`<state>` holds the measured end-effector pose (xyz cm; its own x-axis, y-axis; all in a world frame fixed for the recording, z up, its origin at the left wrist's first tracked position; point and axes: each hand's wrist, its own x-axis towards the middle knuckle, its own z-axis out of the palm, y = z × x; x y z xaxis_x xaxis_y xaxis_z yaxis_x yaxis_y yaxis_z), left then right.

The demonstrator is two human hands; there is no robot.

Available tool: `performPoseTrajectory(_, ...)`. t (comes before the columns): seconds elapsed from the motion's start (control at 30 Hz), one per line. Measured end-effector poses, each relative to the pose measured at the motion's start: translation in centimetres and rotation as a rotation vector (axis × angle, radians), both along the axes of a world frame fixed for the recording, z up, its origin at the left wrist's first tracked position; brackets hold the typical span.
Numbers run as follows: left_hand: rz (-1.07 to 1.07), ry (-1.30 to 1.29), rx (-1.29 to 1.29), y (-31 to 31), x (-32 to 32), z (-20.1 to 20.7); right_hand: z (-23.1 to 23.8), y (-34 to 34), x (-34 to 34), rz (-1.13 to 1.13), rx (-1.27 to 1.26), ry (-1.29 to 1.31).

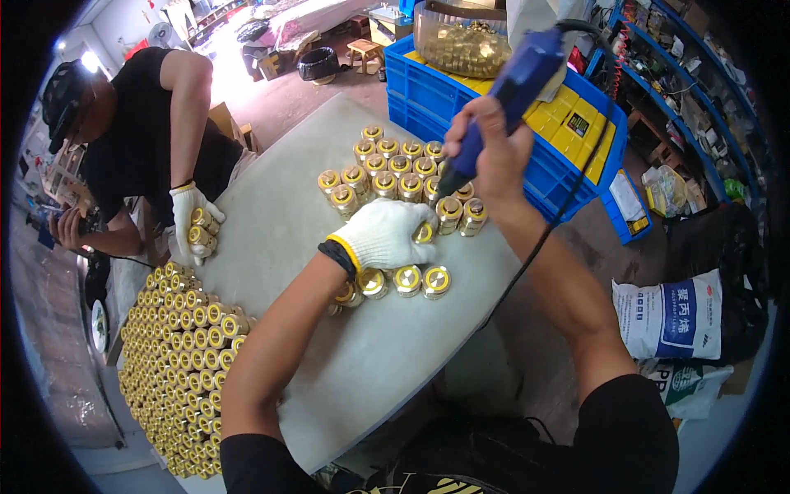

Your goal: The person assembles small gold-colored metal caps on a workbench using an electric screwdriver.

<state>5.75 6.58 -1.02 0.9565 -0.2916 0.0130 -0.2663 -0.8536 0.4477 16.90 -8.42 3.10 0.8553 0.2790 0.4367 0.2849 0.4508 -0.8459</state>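
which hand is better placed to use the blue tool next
Likely the right hand: it grips the blue tool, nose toward the gold cylinders; the gloved left hand holds a cylinder.

1. Left hand (pixel 387 235) — white knitted glove (pixel 374 229) with a yellow cuff edge (pixel 352 255).
2. Dark band (pixel 336 254) around the left wrist, beside the cuff.
3. Right hand (pixel 500 156) — bare.
4. Black top (pixel 494 461) with short sleeves (pixel 629 428), and a pale yellowish print (pixel 457 487) low on the front.

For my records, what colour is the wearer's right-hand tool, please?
The tool is mostly blue in the head view.
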Motion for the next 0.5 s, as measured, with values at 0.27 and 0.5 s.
performPoseTrajectory(0.27,0.199,-0.014,-0.031,-1.5,0.5,0.7,-0.5,-1.3,2.1,0.0,-0.046,0.0)
performPoseTrajectory(0.5,0.216,-0.16,0.074,-3.6,1.9,-0.6,-1.1,-1.4,2.4,0.008,-0.084,-0.04)
